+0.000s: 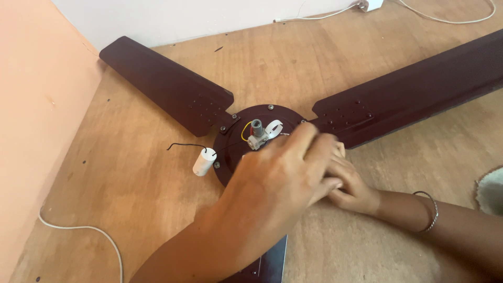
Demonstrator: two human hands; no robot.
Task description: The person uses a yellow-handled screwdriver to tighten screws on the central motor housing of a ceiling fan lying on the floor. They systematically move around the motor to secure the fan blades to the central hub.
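A dark maroon ceiling fan lies on a wooden floor [146, 199], its round motor hub [272, 112] facing up with a grey shaft [257, 127] and a yellow wire in the middle. My left hand [283, 173] rests flat over the hub's near half, fingers together. My right hand [352, 184], with a thin bracelet [429, 209] on its wrist, reaches in from the right. Its fingertips are tucked under my left hand at the hub's rim, so what they hold is hidden. A white cylindrical capacitor [204, 162] with a black wire [186, 145] lies just left of the hub.
Three blades spread from the hub: far left [167, 84], far right [419, 89], and toward me [270, 262]. A peach wall [31, 131] stands on the left. White cables lie at the bottom left [89, 229] and top [325, 13]. A pale mat edge [492, 191] shows at right.
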